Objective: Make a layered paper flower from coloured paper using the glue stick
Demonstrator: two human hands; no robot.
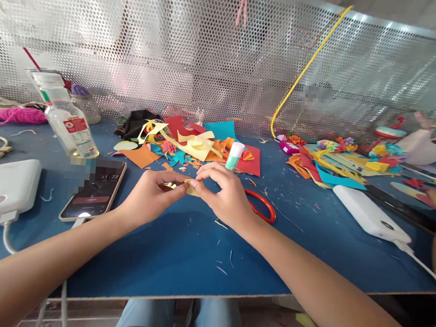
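A flat blue tabletop (179,262) is facing a perforated silver-metal screen (198,44) at twelve o'clock. Centrally, the left hand (154,194) and right hand (227,192) are pinching a small pale-yellow paper piece (193,189), its half-hidden long axis perhaps running nine-to-three.

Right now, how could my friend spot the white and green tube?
On the blue table, find the big pile of coloured paper. At its near edge, just beyond the right hand, is the tube. Its white cap and green label set it apart from the paper.
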